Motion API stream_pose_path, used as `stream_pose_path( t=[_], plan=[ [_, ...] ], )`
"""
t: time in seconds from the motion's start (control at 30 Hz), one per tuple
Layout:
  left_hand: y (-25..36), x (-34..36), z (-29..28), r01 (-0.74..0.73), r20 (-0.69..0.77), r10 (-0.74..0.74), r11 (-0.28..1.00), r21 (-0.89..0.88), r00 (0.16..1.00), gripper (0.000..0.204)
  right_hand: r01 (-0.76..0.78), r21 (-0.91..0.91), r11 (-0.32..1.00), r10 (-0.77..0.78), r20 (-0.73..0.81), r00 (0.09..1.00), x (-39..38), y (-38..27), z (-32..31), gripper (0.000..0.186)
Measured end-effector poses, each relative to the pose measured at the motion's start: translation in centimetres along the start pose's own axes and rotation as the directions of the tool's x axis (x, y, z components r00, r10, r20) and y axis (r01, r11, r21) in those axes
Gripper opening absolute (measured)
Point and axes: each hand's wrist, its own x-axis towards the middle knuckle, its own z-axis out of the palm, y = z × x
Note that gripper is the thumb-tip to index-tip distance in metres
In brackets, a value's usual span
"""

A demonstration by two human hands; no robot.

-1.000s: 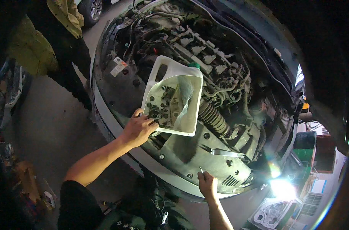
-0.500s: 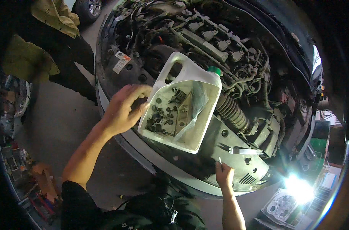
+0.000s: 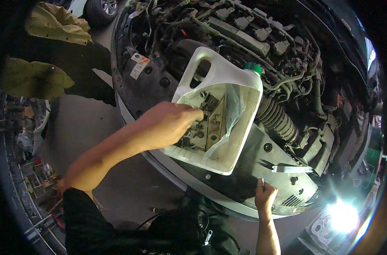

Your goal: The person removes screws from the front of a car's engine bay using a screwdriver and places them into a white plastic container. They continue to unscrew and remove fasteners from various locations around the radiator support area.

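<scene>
My left hand (image 3: 176,121) reaches into a cut-open white plastic jug (image 3: 240,157) with a green cap (image 3: 252,66), resting over the engine bay. Its fingers are closed over dark small clips (image 3: 194,145) and a dark part (image 3: 208,102); what they grip is hidden. A bracket (image 3: 214,127) and clear plastic bag (image 3: 234,108) lie inside. My right hand (image 3: 266,195) is closed on a thin pale tool (image 3: 262,182) above the black front cover (image 3: 287,191). A flat silver pry tool (image 3: 291,169) rests on that cover to the right of the jug.
The engine (image 3: 244,29) with hoses and a ribbed intake duct (image 3: 276,121) fills the bay. Khaki cloth (image 3: 36,76) over dark shapes is at left, with another car's wheel (image 3: 101,10) behind. Clutter (image 3: 32,178) lies lower left, a bright lamp (image 3: 342,216) lower right.
My left hand left the jug's near left edge and moved right into it, its fingers curling down among the parts. The view has shifted, so the jug and right hand appear farther right.
</scene>
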Motion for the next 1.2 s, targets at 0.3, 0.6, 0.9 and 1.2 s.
stream_pose_path(
  t=[0.3, 0.6, 0.9, 1.2],
  plan=[
    [0.4, 2.2, 3.4, -0.143, 0.338, 0.06, 0.964, 0.226, 0.939, 0.015, 0.018, 0.041, 0.999, -0.018, 0.0, 1.0, 0.1, 0.9, 0.2, 0.043],
    [-0.6, 4.1, 5.2, -0.094, 0.616, -0.163, 0.927, 0.363, 0.771, 0.016, 0.017, 0.061, 0.998, -0.016, -0.019, 1.0, 0.1, 0.1, -0.1, 0.043],
    [0.7, 5.1, 3.5, 0.105, 0.461, -0.131, 0.991, 0.082, 0.878, 0.021, 0.035, 0.049, 0.998, -0.034, -0.014, 0.999, 0.0, 1.4, 0.3, 0.043],
    [-0.2, 2.6, 7.0, -0.228, 0.499, -0.091, 0.809, 0.542, 0.861, 0.008, 0.028, 0.091, 0.995, -0.023, -0.049, 0.999, 0.0, -0.1, -0.1, 0.041]
  ],
)
